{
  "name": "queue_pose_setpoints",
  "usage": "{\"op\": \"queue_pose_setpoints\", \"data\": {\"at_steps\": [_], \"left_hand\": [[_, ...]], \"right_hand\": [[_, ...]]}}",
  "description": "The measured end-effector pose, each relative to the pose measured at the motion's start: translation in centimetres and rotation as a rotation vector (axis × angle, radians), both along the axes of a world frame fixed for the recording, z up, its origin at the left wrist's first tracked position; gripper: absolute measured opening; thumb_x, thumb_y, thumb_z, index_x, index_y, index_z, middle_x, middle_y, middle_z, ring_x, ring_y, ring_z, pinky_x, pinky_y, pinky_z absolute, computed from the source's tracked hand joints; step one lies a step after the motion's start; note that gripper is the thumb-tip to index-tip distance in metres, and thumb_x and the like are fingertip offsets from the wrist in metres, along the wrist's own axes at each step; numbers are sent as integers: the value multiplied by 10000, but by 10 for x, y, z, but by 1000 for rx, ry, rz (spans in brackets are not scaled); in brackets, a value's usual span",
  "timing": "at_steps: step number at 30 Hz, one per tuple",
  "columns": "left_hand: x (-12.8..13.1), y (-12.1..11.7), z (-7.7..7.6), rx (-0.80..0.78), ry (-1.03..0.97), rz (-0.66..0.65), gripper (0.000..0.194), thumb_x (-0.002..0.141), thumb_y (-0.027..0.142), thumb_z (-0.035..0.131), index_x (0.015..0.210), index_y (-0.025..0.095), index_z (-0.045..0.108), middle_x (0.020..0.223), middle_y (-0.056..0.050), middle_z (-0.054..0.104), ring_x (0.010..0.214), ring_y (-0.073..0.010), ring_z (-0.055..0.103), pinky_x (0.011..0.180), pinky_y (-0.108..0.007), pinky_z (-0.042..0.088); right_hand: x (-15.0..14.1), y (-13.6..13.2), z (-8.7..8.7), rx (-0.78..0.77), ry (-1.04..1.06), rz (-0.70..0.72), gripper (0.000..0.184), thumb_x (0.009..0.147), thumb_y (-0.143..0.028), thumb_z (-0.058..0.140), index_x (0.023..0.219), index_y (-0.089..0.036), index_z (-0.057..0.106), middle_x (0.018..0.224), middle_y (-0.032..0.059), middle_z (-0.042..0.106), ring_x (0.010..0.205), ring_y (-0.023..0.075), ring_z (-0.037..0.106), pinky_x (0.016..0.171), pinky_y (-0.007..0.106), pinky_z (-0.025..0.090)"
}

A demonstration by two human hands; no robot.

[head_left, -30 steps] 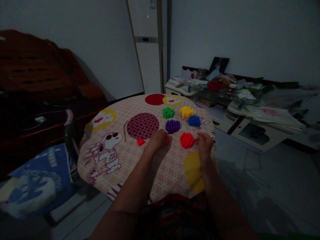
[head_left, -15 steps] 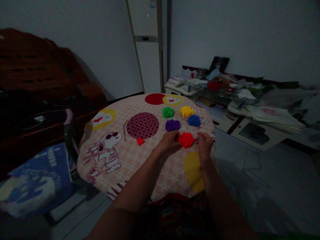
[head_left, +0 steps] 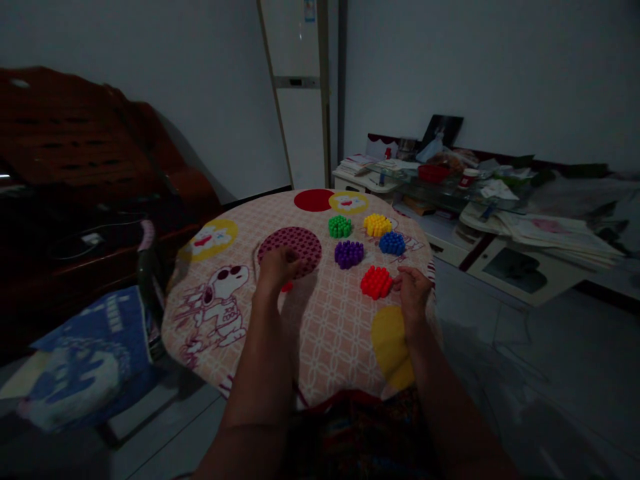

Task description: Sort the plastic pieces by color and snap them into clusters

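Note:
My left hand point(head_left: 277, 268) is over the near edge of the dark round print on the tablecloth, its fingers bent and slightly apart. Just below it, a small red piece point(head_left: 287, 287) shows partly; my hand hides the rest. My right hand point(head_left: 414, 290) rests at the right side of a cluster of red pegs point(head_left: 377, 283), thumb and forefinger apart, fingertips close to it. Whether they touch it I cannot tell. Behind stand a purple cluster point(head_left: 349, 254), a blue one point(head_left: 392, 243), a green one point(head_left: 340, 227) and a yellow one point(head_left: 377, 225).
A patterned cloth covers the round table point(head_left: 325, 347). To the left are a wooden bench point(head_left: 75, 133) and a chair with a blue bag point(head_left: 95, 360). A cluttered low cabinet point(head_left: 450, 250) with papers and a red bowl point(head_left: 433, 173) stands at the right.
My left hand has left the red cluster and moved left to the small red piece. My right hand stays beside the red cluster. The view has shifted slightly.

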State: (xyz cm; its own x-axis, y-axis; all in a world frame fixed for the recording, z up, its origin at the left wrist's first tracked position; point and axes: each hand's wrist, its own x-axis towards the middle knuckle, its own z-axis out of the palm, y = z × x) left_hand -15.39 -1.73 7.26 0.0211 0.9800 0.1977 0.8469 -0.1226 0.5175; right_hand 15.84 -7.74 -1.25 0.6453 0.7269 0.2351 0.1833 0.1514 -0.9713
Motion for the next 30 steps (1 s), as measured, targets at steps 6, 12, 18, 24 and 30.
{"op": "queue_pose_setpoints", "data": {"at_steps": [6,12,18,24,30], "left_hand": [[-50,-2,-12,-386,202,42,263,728,438,697,652,188,671,583,-21,652,613,-169,601,544,-237,366],[-25,1,-15,-313,286,-87,121,676,299,702,680,182,670,623,-12,646,602,-152,555,540,-245,316],[39,-11,-5,-61,32,-383,175,791,275,597,830,150,713,721,-16,667,662,-144,554,611,-246,331],[107,-19,-21,121,-65,-406,191,839,250,568,880,147,723,788,-53,704,690,-157,570,640,-263,344],[129,-18,-35,69,-13,-385,224,863,234,528,893,142,731,811,-73,723,705,-170,582,632,-273,353]], "right_hand": [[3,4,-5,-3,20,7,277,704,-311,526,855,-158,700,570,-22,611,479,137,537,489,250,414],[3,5,-4,13,14,10,292,692,-315,518,852,-154,702,563,-21,613,467,137,538,482,246,416],[2,2,-1,-17,-13,-2,295,699,-318,511,855,-159,705,572,-20,619,485,145,555,488,248,418],[-1,-1,3,-14,11,6,295,702,-323,517,865,-157,699,575,-22,613,486,140,552,493,247,416],[-2,-1,2,3,4,5,298,702,-327,515,863,-154,697,585,-19,614,502,136,550,504,247,425]]}}
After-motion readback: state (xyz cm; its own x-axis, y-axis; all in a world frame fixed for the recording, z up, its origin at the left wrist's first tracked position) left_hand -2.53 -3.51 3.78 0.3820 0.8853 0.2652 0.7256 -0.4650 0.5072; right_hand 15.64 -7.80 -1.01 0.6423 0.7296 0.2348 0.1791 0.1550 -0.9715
